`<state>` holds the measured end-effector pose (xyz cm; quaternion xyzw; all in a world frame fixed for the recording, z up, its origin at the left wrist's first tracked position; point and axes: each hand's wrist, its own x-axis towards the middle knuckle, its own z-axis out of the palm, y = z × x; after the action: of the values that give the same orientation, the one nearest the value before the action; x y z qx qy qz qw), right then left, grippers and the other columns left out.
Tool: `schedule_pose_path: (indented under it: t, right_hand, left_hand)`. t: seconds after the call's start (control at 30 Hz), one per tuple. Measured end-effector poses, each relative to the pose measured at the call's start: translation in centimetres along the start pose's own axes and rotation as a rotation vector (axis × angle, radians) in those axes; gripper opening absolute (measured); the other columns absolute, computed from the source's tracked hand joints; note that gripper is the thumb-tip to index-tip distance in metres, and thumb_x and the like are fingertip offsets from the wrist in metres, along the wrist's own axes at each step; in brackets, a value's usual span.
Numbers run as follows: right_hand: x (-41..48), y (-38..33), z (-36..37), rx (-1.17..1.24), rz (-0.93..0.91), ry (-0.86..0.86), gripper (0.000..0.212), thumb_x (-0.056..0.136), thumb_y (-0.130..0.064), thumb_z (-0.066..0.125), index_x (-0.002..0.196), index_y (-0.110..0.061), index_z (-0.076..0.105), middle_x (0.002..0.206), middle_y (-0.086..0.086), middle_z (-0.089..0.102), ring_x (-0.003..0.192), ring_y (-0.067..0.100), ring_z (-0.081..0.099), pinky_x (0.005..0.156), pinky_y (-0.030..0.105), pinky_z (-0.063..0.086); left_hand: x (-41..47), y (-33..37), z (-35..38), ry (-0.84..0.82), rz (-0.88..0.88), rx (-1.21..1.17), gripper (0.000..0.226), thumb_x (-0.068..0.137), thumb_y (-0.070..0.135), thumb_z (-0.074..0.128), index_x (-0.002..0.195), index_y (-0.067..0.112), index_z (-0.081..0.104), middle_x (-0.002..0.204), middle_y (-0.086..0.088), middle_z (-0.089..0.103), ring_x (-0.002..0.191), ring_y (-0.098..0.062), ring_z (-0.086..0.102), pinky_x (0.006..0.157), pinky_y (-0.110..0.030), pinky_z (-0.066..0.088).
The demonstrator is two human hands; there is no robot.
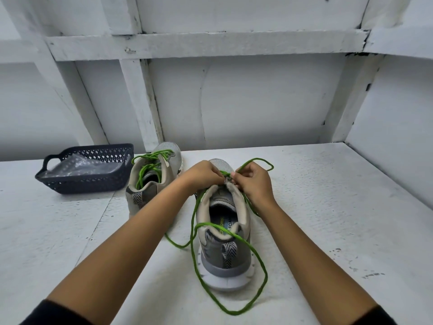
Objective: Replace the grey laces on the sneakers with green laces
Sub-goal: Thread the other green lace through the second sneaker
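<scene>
Left hand and right hand lace the grey sneaker
Both pinch the green lace at the tongue; slack loops below the wrists round the heel; the laced sneaker stands left of the left hand.

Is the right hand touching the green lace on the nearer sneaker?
Touching. The head view shows the right hand pinching the green lace at the top of the nearer sneaker, and a loop runs out of its grip.
</scene>
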<state>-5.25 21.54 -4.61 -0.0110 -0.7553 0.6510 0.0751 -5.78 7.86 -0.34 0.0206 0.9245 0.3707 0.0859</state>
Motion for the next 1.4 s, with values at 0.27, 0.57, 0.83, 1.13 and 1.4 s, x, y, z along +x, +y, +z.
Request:
schedule_pose_path:
  t: [0.27,0.57,0.83,1.13,1.4]
  right_hand:
    - [0.3,0.0,0.0,-0.225,-0.021,-0.021,0.019,0.079,-0.015,0.075,0.070,-0.007,0.060,0.062,-0.002,0.058,0.054,0.002,0.051,0.050,0.012,0.038]
    - [-1.4,-2.8,-0.9,-0.218,0.099,-0.225,0.053,0.089,-0.051,0.052,0.079,-0.003,0.069,0.086,0.018,0.070,0.082,0.020,0.066,0.091,0.044,0.051]
    - [-6.1,-2.8,-0.2,-0.258,0.066,-0.144,0.027,0.091,-0.010,0.047,0.113,-0.005,0.061,0.113,0.012,0.064,0.102,0.024,0.058,0.087,0.033,0.045]
    - [-6.1,-2.6,-0.1,-0.260,0.072,-0.140,0.032,0.091,-0.012,0.045,0.118,-0.013,0.061,0.112,0.005,0.064,0.104,0.022,0.059,0.085,0.030,0.046]
    - [-6.6,-3.0,0.3,-0.285,0.041,-0.148,0.023,0.091,-0.010,0.044,0.103,-0.008,0.063,0.096,0.009,0.066,0.091,0.026,0.059,0.068,0.028,0.040]
  left_hand:
    - [0.1,-0.6,0.5,0.028,-0.036,-0.148,0.017,0.083,0.007,0.064,0.098,0.008,0.073,0.066,0.002,0.059,0.060,-0.005,0.050,0.047,-0.004,0.039]
    - [0.4,-0.7,1.1,0.026,-0.116,0.000,0.024,0.058,0.040,0.056,0.066,0.019,0.067,0.103,-0.015,0.064,0.098,-0.031,0.060,0.088,-0.036,0.051]
    - [-1.2,-1.0,-0.7,0.037,-0.037,-0.311,0.025,0.089,0.004,0.053,0.064,0.010,0.053,0.065,-0.008,0.048,0.063,-0.019,0.042,0.061,-0.025,0.036]
    - [-7.2,-1.1,-6.9,0.045,0.250,-1.142,0.024,0.099,0.007,0.032,0.079,0.008,0.045,0.075,-0.013,0.072,0.074,-0.024,0.072,0.074,-0.034,0.058]
    - [-7.6,-1.3,-4.9,-0.111,-0.046,-0.281,0.038,0.096,0.043,0.042,0.113,0.013,0.058,0.113,-0.003,0.060,0.098,-0.017,0.059,0.085,-0.040,0.055]
